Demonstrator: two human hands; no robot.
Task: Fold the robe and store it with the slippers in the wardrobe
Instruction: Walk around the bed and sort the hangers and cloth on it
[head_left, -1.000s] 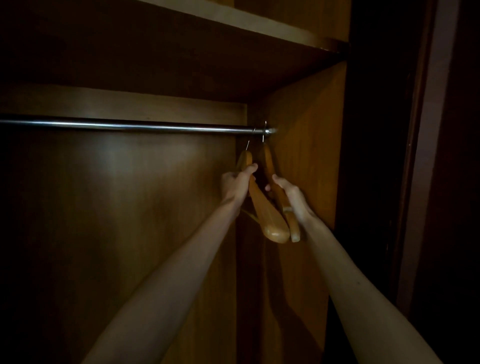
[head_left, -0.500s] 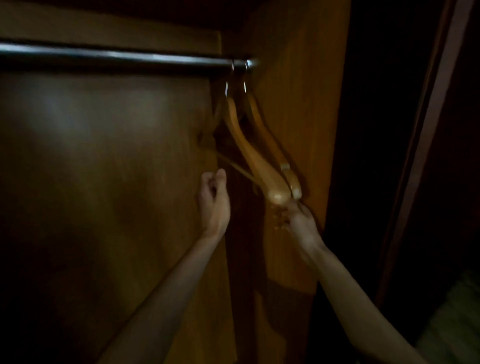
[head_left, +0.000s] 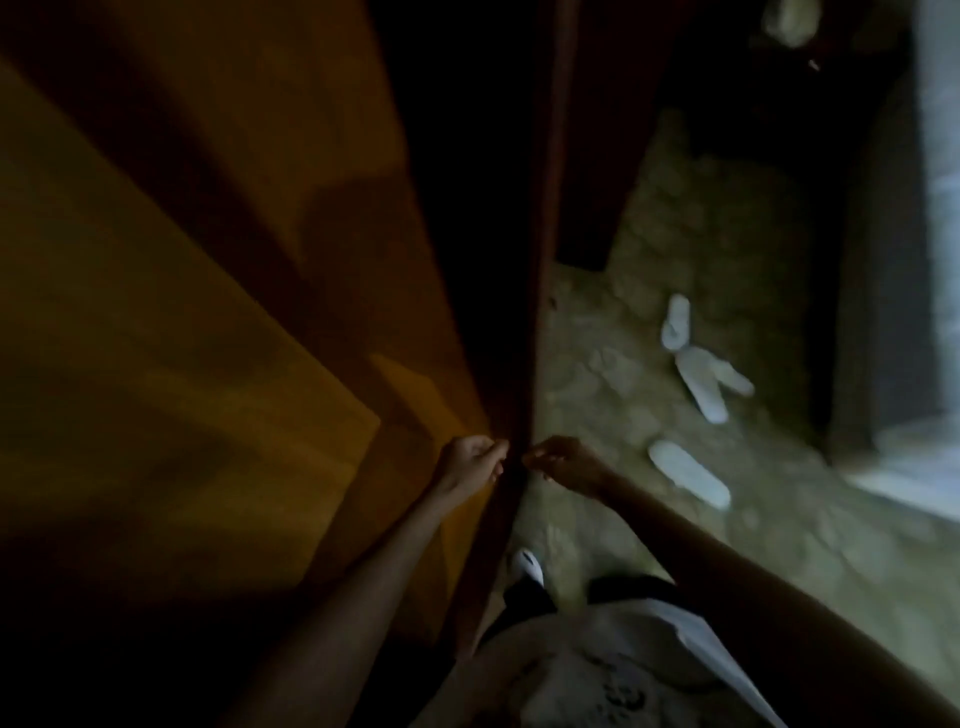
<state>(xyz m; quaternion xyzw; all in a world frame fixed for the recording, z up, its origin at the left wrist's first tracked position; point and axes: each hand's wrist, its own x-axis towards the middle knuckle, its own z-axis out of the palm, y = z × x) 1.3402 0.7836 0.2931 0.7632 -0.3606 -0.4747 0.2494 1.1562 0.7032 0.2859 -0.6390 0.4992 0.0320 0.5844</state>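
- Left hand (head_left: 470, 462) and right hand (head_left: 563, 462), loosely curled fingers grasping nothing, hover by the wardrobe (head_left: 208, 312) edge.
- White slippers (head_left: 696, 379) lie on the floor (head_left: 613, 374) at two o'clock.

A pale, mottled floor (head_left: 691, 249) spread out on the right in dim, blurred light, a bright window-like panel (head_left: 940, 208) stood at the far right edge, and the person's white shoe (head_left: 529, 566) rested on that floor.
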